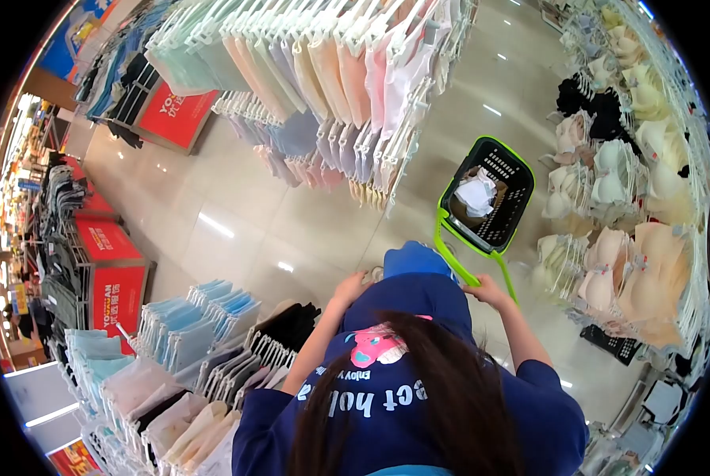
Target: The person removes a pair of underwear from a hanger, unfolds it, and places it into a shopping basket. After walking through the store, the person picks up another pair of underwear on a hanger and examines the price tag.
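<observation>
My right hand (490,293) is closed round the green handle (456,266) of a black shopping basket (514,164) with a green rim. The basket hangs ahead and to the right of my body, tilted so that its inside shows. A crumpled white cloth item (475,193) lies in it, with something brown beside it that I cannot make out. My left hand (353,289) hangs by my left side, next to my dark blue shirt. Its fingers are small and partly hidden, and no held thing shows.
A rack of pastel garments on white hangers (323,71) stands ahead. Bras (613,174) hang along the right wall. Near my left side is another rack with light blue garments (182,329). Red-panelled display stands (117,293) are further left. Shiny tiled floor (236,206) runs between them.
</observation>
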Motion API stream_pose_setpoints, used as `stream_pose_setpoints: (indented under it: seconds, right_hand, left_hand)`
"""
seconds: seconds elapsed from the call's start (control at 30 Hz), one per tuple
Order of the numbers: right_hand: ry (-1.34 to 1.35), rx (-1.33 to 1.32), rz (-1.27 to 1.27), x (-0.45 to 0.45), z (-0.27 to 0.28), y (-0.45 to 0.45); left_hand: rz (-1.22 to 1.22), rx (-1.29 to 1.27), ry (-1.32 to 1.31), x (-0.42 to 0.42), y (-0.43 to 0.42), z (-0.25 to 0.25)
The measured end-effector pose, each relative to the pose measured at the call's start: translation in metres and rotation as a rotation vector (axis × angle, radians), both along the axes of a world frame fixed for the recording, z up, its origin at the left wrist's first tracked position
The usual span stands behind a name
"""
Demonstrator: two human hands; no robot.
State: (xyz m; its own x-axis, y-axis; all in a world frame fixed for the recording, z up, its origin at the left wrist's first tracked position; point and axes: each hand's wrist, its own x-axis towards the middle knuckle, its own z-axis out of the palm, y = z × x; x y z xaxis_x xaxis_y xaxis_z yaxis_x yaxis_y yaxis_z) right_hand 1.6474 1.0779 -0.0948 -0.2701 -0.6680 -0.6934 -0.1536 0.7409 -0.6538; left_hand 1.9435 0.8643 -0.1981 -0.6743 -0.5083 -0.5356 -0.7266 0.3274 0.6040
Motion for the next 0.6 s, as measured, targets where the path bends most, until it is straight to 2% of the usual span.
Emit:
stream_pose_setpoints:
  seconds: [0.13, 0.3, 0.5, 0.6]
  right_hand:
    - [0.014, 0.031, -0.015, 0.01, 0.006, -0.004]
    - [-0.125, 0.059, -0.097, 0.017, 0.027, -0.014]
    - [-0.242, 0.097, -0.096, 0.023, 0.05, -0.03]
    - [-0.291, 0.102, -0.116, 0.025, 0.051, -0.039]
  left_hand:
    - [-0.043, 0.015, 0.063, 0.013, 0.002, -0.017]
    - [0.037, 0.052, 0.044, 0.014, 0.007, -0.005]
    - [0.101, 0.041, 0.152, 0.026, 0.014, -0.022]
    - [0.115, 0.069, 0.117, 0.033, 0.014, -0.033]
